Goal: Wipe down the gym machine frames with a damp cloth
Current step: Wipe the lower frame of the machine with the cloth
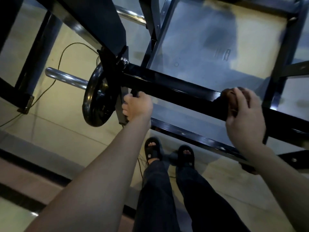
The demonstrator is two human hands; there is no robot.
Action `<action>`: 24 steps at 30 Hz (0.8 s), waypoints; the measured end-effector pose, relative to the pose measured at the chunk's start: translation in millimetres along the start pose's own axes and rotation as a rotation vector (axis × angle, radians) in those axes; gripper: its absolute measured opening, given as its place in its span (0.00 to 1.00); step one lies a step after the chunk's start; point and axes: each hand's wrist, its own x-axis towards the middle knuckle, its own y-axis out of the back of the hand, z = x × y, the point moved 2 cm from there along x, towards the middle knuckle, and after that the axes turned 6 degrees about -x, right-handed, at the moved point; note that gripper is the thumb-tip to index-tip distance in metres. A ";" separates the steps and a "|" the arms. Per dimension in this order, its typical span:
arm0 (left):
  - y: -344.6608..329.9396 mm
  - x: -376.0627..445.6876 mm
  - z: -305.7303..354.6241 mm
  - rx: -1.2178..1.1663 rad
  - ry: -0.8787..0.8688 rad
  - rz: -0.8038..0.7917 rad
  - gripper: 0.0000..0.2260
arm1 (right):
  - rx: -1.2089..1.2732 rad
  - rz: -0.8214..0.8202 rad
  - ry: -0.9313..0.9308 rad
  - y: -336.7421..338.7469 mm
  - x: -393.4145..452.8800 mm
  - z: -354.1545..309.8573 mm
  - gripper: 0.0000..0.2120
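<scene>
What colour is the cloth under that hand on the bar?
Dark reddish brown: the cloth shows under the right hand on the black frame bar, in the head view.

The person has bare forearms with no sleeves in view, dark trousers (pixel 160 198) with a faint check, and black open-toed slide sandals (pixel 153 150) bearing small round white logos.

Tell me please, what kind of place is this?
Most likely a gym: a black weight plate sits on a chrome bar, beside a black machine frame over a smooth floor.
</scene>
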 end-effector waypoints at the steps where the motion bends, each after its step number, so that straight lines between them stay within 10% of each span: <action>1: -4.5 -6.7 -5.7 -0.058 0.007 -0.049 0.15 | 0.009 0.026 -0.061 2.0 -3.7 3.2 0.30; 5: -23.3 -32.9 -13.0 -0.297 0.085 -0.237 0.06 | 0.064 0.082 -0.256 -16.5 7.8 -46.8 0.30; 13: -57.9 -59.9 -17.5 -0.452 0.292 -0.497 0.10 | 0.076 -0.089 0.218 -31.7 20.4 -80.3 0.33; 24: -89.9 -130.9 -17.0 -0.242 0.303 -0.621 0.13 | 0.294 0.001 -0.438 48.7 -22.2 94.8 0.18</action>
